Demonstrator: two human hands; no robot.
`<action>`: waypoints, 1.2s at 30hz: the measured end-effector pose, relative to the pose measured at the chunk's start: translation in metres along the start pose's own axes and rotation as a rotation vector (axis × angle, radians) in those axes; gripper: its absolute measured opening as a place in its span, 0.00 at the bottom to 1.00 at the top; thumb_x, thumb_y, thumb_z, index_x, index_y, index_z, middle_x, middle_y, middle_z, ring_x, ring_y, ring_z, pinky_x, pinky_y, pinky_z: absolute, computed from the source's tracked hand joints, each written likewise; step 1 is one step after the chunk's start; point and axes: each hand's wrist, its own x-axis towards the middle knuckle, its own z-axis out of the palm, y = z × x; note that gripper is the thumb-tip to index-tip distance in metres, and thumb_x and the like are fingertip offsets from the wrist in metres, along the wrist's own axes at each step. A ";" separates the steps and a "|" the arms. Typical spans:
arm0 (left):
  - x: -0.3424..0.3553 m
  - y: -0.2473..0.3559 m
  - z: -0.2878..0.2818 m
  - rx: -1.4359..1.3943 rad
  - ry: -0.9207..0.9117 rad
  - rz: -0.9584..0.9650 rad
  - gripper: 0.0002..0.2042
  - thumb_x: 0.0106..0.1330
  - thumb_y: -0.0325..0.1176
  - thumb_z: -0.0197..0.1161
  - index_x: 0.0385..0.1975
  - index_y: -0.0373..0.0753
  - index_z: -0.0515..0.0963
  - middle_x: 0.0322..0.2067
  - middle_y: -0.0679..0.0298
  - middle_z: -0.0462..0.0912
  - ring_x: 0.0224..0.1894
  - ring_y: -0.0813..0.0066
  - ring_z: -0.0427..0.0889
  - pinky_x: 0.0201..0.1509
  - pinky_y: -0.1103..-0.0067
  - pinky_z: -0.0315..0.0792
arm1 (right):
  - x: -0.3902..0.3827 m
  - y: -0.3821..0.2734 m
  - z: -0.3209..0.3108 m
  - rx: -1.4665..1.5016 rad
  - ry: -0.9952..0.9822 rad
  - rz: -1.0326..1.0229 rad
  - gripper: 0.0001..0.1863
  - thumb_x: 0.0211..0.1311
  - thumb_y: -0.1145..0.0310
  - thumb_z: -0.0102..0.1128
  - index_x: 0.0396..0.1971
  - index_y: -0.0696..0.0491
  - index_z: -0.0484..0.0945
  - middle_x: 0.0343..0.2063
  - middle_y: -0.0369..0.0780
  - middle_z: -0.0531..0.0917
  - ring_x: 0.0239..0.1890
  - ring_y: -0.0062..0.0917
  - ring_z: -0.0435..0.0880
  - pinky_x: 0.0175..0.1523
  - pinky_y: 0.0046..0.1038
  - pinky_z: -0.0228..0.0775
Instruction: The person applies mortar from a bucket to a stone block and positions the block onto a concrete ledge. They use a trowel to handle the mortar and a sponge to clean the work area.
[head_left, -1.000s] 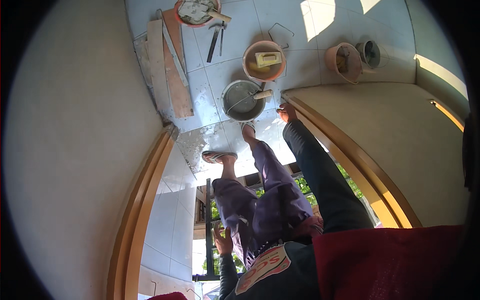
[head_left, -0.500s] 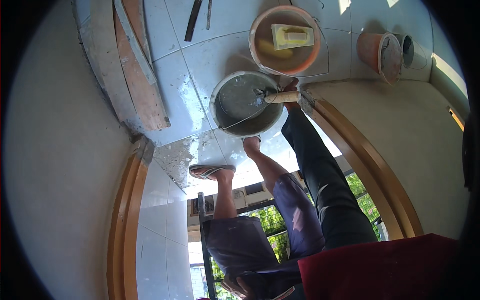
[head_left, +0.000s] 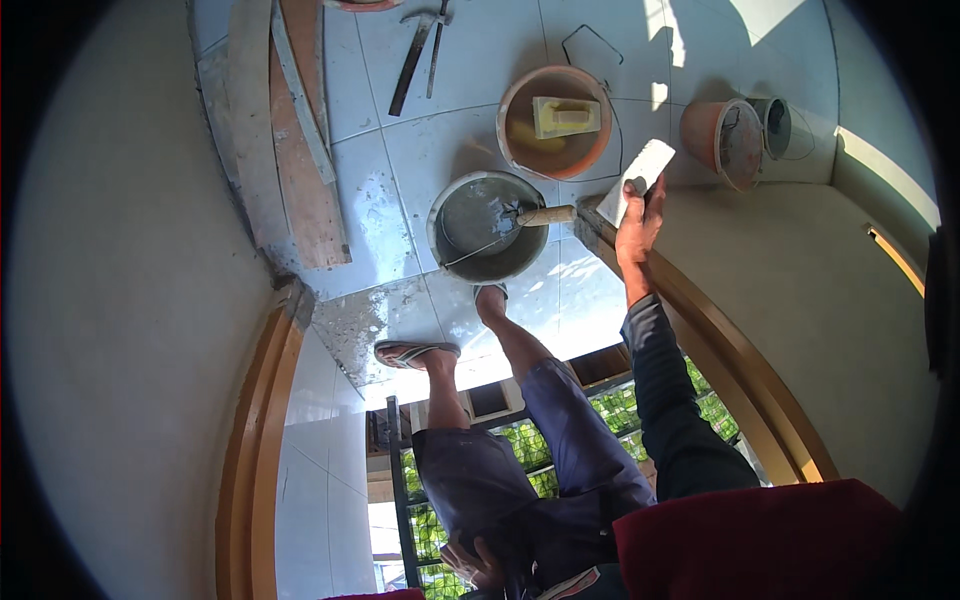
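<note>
My right hand (head_left: 640,215) grips a pale white rectangular block (head_left: 648,160), held beside the right doorpost, right of a round bucket (head_left: 465,242) with grey wet contents and a wooden-handled tool (head_left: 546,215) lying across its rim. Behind that, an orange bucket (head_left: 580,155) carries a yellow-and-cream float (head_left: 566,117) above cloudy contents. My left hand (head_left: 470,560) is low at my lap against the purple trousers, its fingers loosely apart with nothing visible in them.
Wooden boards (head_left: 305,200) lie along the left wall. A hammer (head_left: 410,65) and a rod rest on the tiles. An orange bucket (head_left: 705,135) and grey pail (head_left: 775,128) stand at back right. Wooden door frames (head_left: 250,420) flank me; a dark railing shows below.
My right hand went down behind the round bucket's handled tool and has risen rightward with the white block in it. My left hand has moved slightly at my lap; the view has shifted.
</note>
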 end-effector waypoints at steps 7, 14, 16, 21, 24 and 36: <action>-0.006 -0.022 0.006 -0.033 0.018 0.059 0.22 0.67 0.47 0.58 0.51 0.34 0.74 0.41 0.48 0.74 0.44 0.47 0.71 0.52 0.56 0.64 | 0.096 -0.050 0.092 -0.540 -0.983 0.496 0.35 0.58 0.50 0.59 0.61 0.58 0.73 0.52 0.53 0.82 0.52 0.43 0.83 0.57 0.35 0.71; -0.016 -0.032 0.025 0.057 -0.148 -0.112 0.26 0.71 0.51 0.57 0.60 0.39 0.74 0.54 0.42 0.74 0.59 0.37 0.67 0.62 0.45 0.59 | 0.121 0.025 0.138 -0.639 -0.950 0.053 0.29 0.58 0.52 0.59 0.53 0.58 0.80 0.49 0.50 0.85 0.52 0.41 0.83 0.55 0.41 0.71; -0.014 -0.031 0.028 0.043 -0.137 -0.105 0.26 0.70 0.52 0.56 0.60 0.39 0.74 0.55 0.43 0.73 0.60 0.37 0.66 0.63 0.45 0.59 | 0.122 0.032 0.146 -0.880 -0.878 -0.186 0.27 0.57 0.53 0.60 0.50 0.59 0.82 0.53 0.52 0.82 0.54 0.45 0.81 0.59 0.43 0.70; -0.012 -0.026 0.035 0.034 -0.136 -0.120 0.28 0.70 0.54 0.56 0.62 0.40 0.73 0.57 0.43 0.72 0.62 0.37 0.65 0.63 0.44 0.57 | 0.104 0.029 0.148 -1.005 -0.791 -0.282 0.30 0.58 0.54 0.63 0.57 0.57 0.75 0.61 0.52 0.75 0.60 0.48 0.76 0.66 0.44 0.67; -0.012 -0.025 0.038 0.033 -0.147 -0.124 0.29 0.70 0.56 0.55 0.62 0.41 0.72 0.59 0.44 0.71 0.63 0.38 0.64 0.64 0.43 0.57 | 0.105 0.049 0.147 -1.017 -0.690 -0.454 0.42 0.56 0.53 0.70 0.68 0.54 0.63 0.64 0.51 0.72 0.66 0.50 0.71 0.69 0.44 0.64; -0.017 -0.024 0.043 0.020 -0.154 -0.144 0.33 0.69 0.61 0.53 0.66 0.43 0.70 0.64 0.46 0.69 0.68 0.39 0.61 0.66 0.41 0.54 | 0.086 0.056 0.151 -0.953 -0.724 -0.202 0.61 0.51 0.55 0.75 0.75 0.51 0.38 0.62 0.57 0.72 0.62 0.51 0.74 0.67 0.45 0.66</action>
